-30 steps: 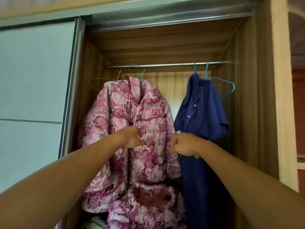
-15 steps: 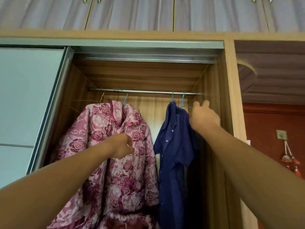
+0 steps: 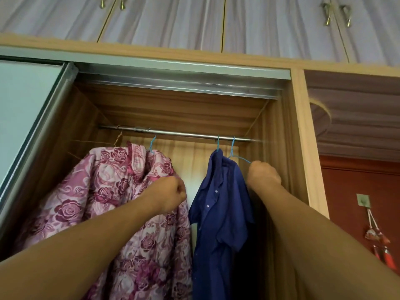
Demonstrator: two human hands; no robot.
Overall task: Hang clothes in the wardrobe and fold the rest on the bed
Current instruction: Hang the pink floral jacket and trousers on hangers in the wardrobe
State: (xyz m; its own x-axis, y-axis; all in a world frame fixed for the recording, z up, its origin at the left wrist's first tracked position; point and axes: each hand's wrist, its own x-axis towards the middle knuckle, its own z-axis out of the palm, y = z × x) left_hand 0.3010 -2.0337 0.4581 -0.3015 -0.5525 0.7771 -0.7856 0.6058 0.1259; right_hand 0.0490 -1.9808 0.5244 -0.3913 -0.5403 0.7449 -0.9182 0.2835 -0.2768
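A pink flowery coat [image 3: 121, 204] hangs in the open wardrobe [image 3: 299, 148] on a thin blue hanger [image 3: 152, 145], on the left part of the shiny metal rail [image 3: 184, 133]. Right next to it hangs a dark blue shirt [image 3: 220, 213] with small buttons down the front, on its own blue hanger hook [image 3: 218, 144]. A little more to the right, an empty blue hanger [image 3: 234, 151] also hangs from the rail, just beside the shirt's shoulder. The right hand [image 3: 263, 173] is up by the shirt's shoulder, curled tight like a fist, and its top touches the wire arm of the empty hanger; the hand seems to be gripping that wire, but the fingers are on the far side, so I cannot tell for sure. The left hand [image 3: 171, 197] is lower, in front of the right edge of the pink coat, and it is curled shut too; I cannot tell if it is pinching the coat or holding nothing. Both bare arms reach up from the bottom of the view. A pale sliding door [image 3: 23, 118] is pushed to the left side. Above the wardrobe are upper cupboard doors [image 3: 164, 20] with small gold handles [image 3: 336, 15]. On the red-brown wall at the right, red tassels [image 3: 378, 241] hang from a little hook [image 3: 363, 200].
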